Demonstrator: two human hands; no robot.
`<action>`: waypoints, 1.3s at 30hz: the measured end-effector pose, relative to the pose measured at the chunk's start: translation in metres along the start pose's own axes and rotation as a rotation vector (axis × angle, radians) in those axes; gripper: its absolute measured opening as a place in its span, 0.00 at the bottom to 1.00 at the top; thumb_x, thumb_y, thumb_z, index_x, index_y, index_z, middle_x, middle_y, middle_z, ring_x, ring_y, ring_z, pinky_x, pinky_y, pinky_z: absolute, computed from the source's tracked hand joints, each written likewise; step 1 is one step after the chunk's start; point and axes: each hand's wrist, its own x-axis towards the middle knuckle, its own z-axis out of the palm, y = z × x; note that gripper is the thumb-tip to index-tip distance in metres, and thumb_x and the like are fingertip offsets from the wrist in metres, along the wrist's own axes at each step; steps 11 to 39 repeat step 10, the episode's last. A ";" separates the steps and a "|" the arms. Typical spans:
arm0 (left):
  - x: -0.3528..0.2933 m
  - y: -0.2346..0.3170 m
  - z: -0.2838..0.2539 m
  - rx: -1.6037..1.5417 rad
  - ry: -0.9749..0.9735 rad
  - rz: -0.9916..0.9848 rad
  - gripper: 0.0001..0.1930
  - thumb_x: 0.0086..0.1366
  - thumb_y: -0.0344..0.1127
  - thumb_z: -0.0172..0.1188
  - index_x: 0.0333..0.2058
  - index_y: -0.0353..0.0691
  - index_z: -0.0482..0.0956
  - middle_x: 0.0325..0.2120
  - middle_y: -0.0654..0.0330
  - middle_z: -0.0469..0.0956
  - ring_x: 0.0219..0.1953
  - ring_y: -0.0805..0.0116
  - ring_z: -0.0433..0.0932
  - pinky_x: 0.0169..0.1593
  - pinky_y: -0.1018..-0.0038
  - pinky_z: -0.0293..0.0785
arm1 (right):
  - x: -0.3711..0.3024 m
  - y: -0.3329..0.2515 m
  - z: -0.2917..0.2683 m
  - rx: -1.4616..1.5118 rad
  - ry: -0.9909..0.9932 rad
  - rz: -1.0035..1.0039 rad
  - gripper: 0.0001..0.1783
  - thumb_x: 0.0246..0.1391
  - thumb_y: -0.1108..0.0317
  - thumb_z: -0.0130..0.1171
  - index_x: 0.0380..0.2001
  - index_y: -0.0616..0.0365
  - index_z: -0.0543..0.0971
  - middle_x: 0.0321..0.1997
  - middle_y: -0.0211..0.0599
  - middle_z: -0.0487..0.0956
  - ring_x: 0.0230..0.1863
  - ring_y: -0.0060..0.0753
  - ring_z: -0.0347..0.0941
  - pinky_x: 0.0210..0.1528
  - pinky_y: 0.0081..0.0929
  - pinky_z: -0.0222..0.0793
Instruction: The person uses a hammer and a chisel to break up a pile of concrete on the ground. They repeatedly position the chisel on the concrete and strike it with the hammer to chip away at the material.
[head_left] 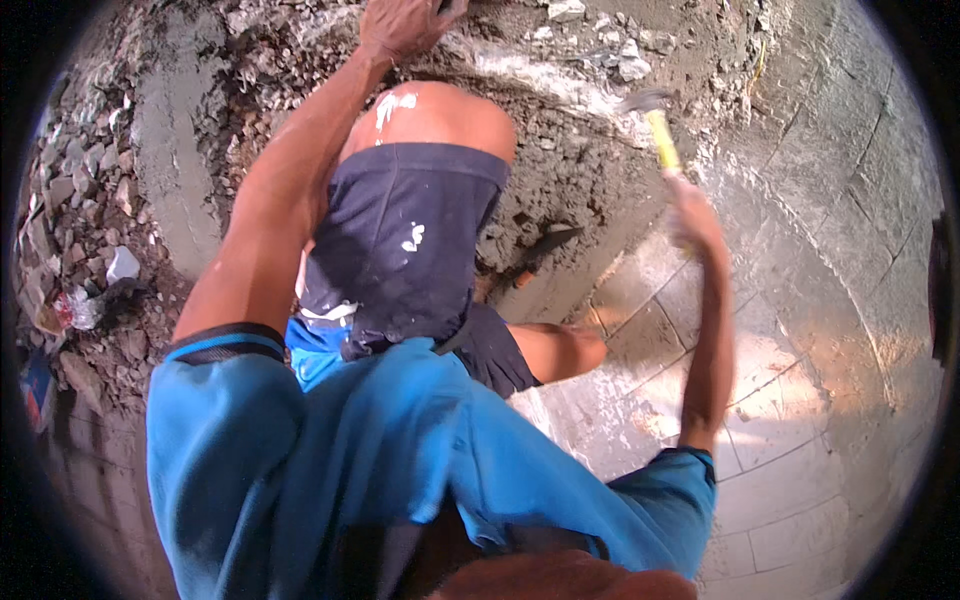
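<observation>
My right hand [695,220] is closed round the yellow handle of a hammer [660,140]. Its dark metal head points away from me, over a whitish crumbly strip [560,85] of rubble. The hand is slightly smeared by motion. At the top edge, beyond my bent knee, my left hand [410,28] is curled, its fingers partly cut off by the frame. Something dark shows between thumb and finger, too little of it to name. A trowel [550,243] with a dark blade and orange handle lies on the dirt between my legs and the tiles.
Loose stones and broken rubble [85,190] cover the left side, beside a smooth grey cement strip [180,140]. A crumpled plastic scrap [85,308] and a white shard [122,265] lie among the stones. Dusty grey floor tiles [790,440] spread on the right.
</observation>
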 end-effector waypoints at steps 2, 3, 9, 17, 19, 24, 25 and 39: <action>-0.008 -0.008 0.001 0.046 0.083 0.013 0.22 0.67 0.52 0.50 0.49 0.42 0.73 0.51 0.46 0.73 0.54 0.47 0.71 0.57 0.56 0.66 | 0.001 -0.030 -0.064 -0.125 0.172 -0.102 0.26 0.65 0.42 0.42 0.33 0.54 0.75 0.19 0.23 0.65 0.16 0.19 0.59 0.16 0.20 0.54; -0.009 -0.017 0.016 0.111 0.137 0.012 0.22 0.67 0.52 0.51 0.50 0.42 0.73 0.52 0.47 0.73 0.54 0.47 0.71 0.57 0.55 0.65 | -0.008 -0.045 -0.102 -0.134 0.318 -0.159 0.27 0.65 0.41 0.42 0.33 0.53 0.75 0.19 0.22 0.64 0.15 0.18 0.59 0.16 0.20 0.53; -0.005 -0.009 0.009 0.075 0.050 -0.004 0.23 0.67 0.53 0.50 0.51 0.42 0.73 0.54 0.47 0.73 0.57 0.46 0.70 0.60 0.55 0.63 | -0.065 -0.089 -0.207 0.501 1.104 -0.767 0.20 0.62 0.48 0.55 0.35 0.55 0.70 0.22 0.24 0.72 0.17 0.14 0.64 0.16 0.12 0.58; -0.004 -0.011 0.009 0.085 0.075 -0.003 0.23 0.67 0.53 0.50 0.51 0.42 0.73 0.54 0.47 0.73 0.57 0.46 0.70 0.60 0.55 0.63 | -0.063 -0.090 -0.206 0.500 1.098 -0.769 0.20 0.62 0.48 0.55 0.35 0.55 0.70 0.22 0.24 0.72 0.17 0.14 0.64 0.16 0.12 0.58; -0.004 -0.011 0.009 0.085 0.075 -0.003 0.23 0.67 0.53 0.50 0.51 0.42 0.73 0.54 0.47 0.73 0.57 0.46 0.70 0.60 0.55 0.63 | -0.063 -0.090 -0.206 0.500 1.098 -0.769 0.20 0.62 0.48 0.55 0.35 0.55 0.70 0.22 0.24 0.72 0.17 0.14 0.64 0.16 0.12 0.58; -0.004 -0.011 0.009 0.085 0.075 -0.003 0.23 0.67 0.53 0.50 0.51 0.42 0.73 0.54 0.47 0.73 0.57 0.46 0.70 0.60 0.55 0.63 | -0.063 -0.090 -0.206 0.500 1.098 -0.769 0.20 0.62 0.48 0.55 0.35 0.55 0.70 0.22 0.24 0.72 0.17 0.14 0.64 0.16 0.12 0.58; -0.004 -0.011 0.009 0.085 0.075 -0.003 0.23 0.67 0.53 0.50 0.51 0.42 0.73 0.54 0.47 0.73 0.57 0.46 0.70 0.60 0.55 0.63 | -0.063 -0.090 -0.206 0.500 1.098 -0.769 0.20 0.62 0.48 0.55 0.35 0.55 0.70 0.22 0.24 0.72 0.17 0.14 0.64 0.16 0.12 0.58; -0.004 -0.011 0.009 0.085 0.075 -0.003 0.23 0.67 0.53 0.50 0.51 0.42 0.73 0.54 0.47 0.73 0.57 0.46 0.70 0.60 0.55 0.63 | -0.063 -0.090 -0.206 0.500 1.098 -0.769 0.20 0.62 0.48 0.55 0.35 0.55 0.70 0.22 0.24 0.72 0.17 0.14 0.64 0.16 0.12 0.58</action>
